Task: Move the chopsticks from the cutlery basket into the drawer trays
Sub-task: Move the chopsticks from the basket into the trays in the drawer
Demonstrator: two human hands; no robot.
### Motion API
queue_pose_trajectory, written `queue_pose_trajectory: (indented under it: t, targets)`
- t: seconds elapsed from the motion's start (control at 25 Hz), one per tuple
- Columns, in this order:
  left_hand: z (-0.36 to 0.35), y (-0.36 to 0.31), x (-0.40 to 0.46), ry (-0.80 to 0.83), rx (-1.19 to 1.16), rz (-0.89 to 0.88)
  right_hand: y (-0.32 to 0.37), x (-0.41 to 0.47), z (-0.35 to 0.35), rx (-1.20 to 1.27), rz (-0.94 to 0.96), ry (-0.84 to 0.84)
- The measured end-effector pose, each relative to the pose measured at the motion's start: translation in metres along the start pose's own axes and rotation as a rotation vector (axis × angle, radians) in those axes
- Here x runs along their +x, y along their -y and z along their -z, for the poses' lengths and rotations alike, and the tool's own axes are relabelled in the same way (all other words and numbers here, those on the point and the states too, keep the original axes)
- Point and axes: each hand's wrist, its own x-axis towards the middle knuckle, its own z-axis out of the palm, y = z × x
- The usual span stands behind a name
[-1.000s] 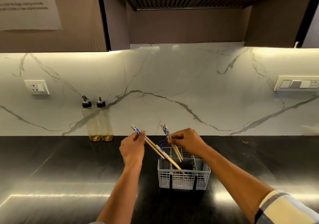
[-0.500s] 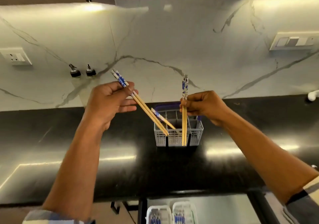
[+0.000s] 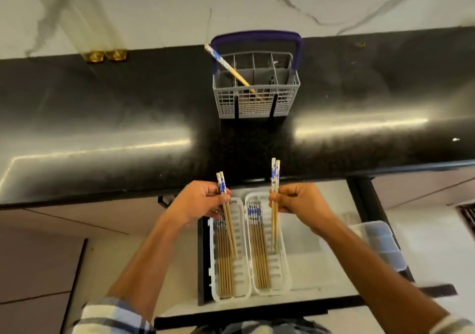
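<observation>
My left hand (image 3: 199,201) grips a pair of wooden chopsticks (image 3: 229,227) with blue-patterned tops, held over the left white slotted tray (image 3: 241,246) in the pulled-out drawer. My right hand (image 3: 298,201) holds a second pair of chopsticks (image 3: 275,228) upright over the right tray (image 3: 281,261). Both trays hold several chopsticks lying lengthwise. The grey cutlery basket (image 3: 257,105) with a purple handle stands on the black counter, and one chopstick (image 3: 228,67) leans in its left compartment.
The black countertop (image 3: 102,117) runs across the view with its front edge above the drawer. Two oil bottles (image 3: 106,55) stand at the back left against the marble wall. A clear plastic box (image 3: 380,241) sits in the drawer's right part. Cabinet fronts flank the drawer.
Both hands lifted their chopstick pairs out of the basket and brought them down and toward me, over the drawer trays. The view tilted down, showing the drawer.
</observation>
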Motion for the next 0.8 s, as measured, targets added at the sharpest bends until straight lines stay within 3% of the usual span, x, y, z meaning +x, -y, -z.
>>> queue_pose_trajectory:
  t: [0.32, 0.8]
  targets:
    - [-0.024, 0.058, 0.022, 0.007, -0.008, 0.129, -0.088, -0.001, -0.031, -0.119, -0.202, -0.051]
    - [-0.047, 0.096, 0.056, 0.060, 0.054, 0.333, -0.110, 0.018, -0.059, -0.521, -0.224, -0.155]
